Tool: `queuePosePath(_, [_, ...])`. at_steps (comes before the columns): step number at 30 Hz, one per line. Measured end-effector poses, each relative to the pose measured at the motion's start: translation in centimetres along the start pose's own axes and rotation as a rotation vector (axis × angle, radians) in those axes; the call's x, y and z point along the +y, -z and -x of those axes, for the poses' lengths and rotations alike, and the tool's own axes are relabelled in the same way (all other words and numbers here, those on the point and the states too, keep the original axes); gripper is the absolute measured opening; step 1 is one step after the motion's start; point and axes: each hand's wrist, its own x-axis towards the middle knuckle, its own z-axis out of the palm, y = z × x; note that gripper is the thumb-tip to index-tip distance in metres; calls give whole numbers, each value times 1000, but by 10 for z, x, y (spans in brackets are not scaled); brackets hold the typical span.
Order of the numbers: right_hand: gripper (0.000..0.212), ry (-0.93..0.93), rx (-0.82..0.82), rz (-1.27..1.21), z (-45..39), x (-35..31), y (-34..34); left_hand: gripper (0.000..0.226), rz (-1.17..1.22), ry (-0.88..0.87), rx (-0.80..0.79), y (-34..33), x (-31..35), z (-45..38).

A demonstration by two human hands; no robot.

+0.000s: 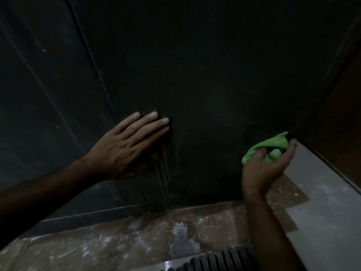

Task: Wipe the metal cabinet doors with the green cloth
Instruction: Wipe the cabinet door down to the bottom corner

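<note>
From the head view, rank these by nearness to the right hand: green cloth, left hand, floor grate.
1. green cloth: gripped in the right hand itself, low by the cabinet's right edge.
2. floor grate: below it, bottom of frame.
3. left hand: flat on the door, far left.

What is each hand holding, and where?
The right hand grips the bunched green cloth around its middle. The left hand holds nothing; it presses flat on the cabinet door.

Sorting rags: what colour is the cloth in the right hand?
Bright green cloth, held in the right hand; head view.
</note>
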Motion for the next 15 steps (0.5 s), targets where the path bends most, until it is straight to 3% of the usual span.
queuePosePath(5, [81, 311, -199, -245, 21, -75, -32, 70, -16, 57, 63, 0, 1, 4])
queuePosePath(9, [37, 785, -438, -45, 66, -80, -53, 82, -90, 199, 133, 7, -4, 8])
queuePosePath(12, [32, 1180, -754, 161, 105, -34, -47, 89, -120, 257, 133, 14, -10, 12])
queuePosePath(15, [30, 1291, -757, 257, 90, -21, -39, 96, -152, 274, 151, 17, -18, 18])
